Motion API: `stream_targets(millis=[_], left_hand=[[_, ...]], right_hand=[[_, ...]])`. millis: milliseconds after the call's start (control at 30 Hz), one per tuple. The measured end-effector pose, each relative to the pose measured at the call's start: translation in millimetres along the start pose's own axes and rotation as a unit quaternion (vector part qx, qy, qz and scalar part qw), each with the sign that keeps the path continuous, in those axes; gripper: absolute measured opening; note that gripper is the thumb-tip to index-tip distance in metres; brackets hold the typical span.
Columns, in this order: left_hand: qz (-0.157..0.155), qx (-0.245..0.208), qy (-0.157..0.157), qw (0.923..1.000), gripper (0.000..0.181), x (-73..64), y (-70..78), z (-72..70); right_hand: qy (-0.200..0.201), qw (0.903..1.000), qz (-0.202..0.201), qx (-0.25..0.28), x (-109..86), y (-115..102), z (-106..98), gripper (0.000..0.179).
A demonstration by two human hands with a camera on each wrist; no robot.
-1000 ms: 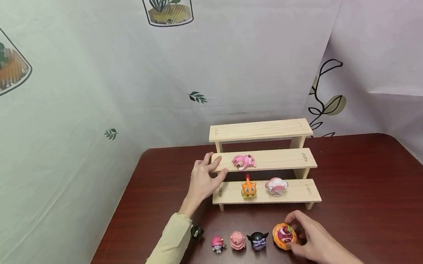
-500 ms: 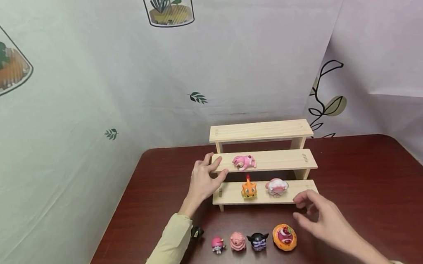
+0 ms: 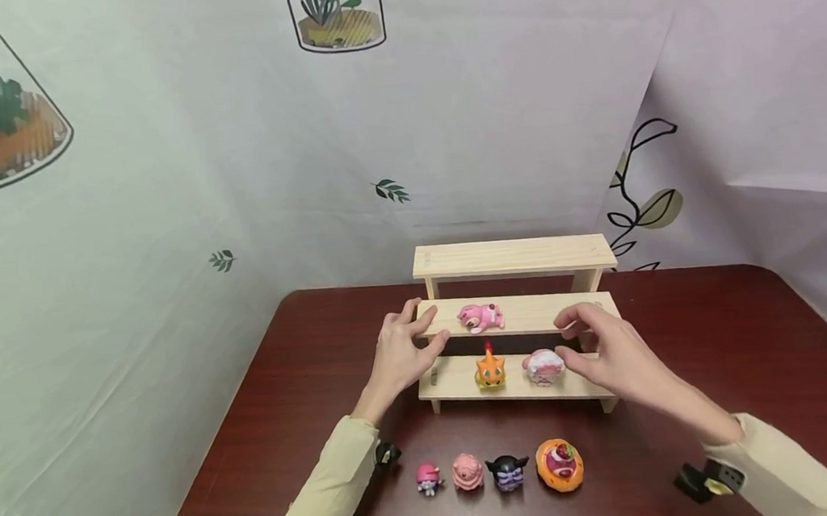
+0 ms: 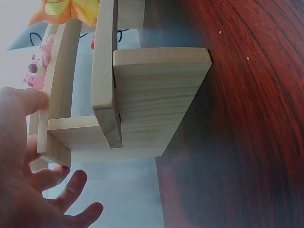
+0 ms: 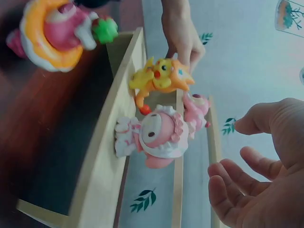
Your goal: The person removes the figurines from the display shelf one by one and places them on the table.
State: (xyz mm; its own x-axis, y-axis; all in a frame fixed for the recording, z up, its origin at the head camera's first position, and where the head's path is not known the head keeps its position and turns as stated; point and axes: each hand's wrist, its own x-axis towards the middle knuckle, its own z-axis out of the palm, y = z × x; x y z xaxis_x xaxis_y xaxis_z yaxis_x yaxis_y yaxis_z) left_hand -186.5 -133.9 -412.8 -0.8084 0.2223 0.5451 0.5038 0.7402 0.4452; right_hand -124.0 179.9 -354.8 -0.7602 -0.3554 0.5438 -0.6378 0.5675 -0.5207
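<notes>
Near edge: four figurines [image 3: 468, 472] in a row on the table [image 3: 719, 339], the orange-ringed one at right. Beyond, lower tier [image 3: 452, 376]: orange figurine [image 3: 490, 372], then pink-and-white figurine [image 3: 543, 367]. My right hand [image 3: 614, 355] hovers beside that one, empty, thumb apart from curved fingers. Head view overlaps the two; right wrist shows a gap, plus its muzzle. Middle tier [image 3: 527, 308]: pink bear [image 3: 481, 317] lying down. My left hand [image 3: 399, 352] grips the left end, rear fingertips hard to make out.

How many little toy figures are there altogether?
7: pink bear on the middle shelf; orange figure and white-hooded figure on the bottom shelf; pink-capped figure, round pink figure, black figure and orange-ringed figure on the table. Others may be hidden.
</notes>
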Motion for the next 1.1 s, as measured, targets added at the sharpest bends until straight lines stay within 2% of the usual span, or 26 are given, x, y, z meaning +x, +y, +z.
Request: stream_targets(millis=[133, 300, 633, 833, 1100], left_hand=[[0.000, 0.000, 0.000, 1.0000, 0.047, 0.4, -0.4, 1.1], [-0.001, 0.001, 0.000, 1.0000, 0.047, 1.3, -1.7, 2.0], [-0.002, 0.005, -0.004, 1.0000, 0.047, 0.7, -0.6, 0.5], [-0.002, 0.007, -0.004, 1.0000, 0.047, 0.7, -0.1, -0.2], [-0.002, 0.008, -0.003, 1.0000, 0.047, 0.5, -1.0, 0.9]], right_hand=[[-0.047, 0.9982, 0.008, 0.035, 16.2, 5.9, 3.3, 0.032], [-0.087, 0.9931, 0.041, 0.067, 29.4, 9.5, 8.5, 0.027], [-0.115, 0.9894, 0.055, 0.070, 48.9, 17.6, 23.3, 0.030], [-0.117, 0.9877, 0.064, 0.082, 57.2, 20.2, 28.1, 0.031], [-0.112, 0.9894, 0.047, 0.080, 64.1, 21.3, 34.7, 0.032]])
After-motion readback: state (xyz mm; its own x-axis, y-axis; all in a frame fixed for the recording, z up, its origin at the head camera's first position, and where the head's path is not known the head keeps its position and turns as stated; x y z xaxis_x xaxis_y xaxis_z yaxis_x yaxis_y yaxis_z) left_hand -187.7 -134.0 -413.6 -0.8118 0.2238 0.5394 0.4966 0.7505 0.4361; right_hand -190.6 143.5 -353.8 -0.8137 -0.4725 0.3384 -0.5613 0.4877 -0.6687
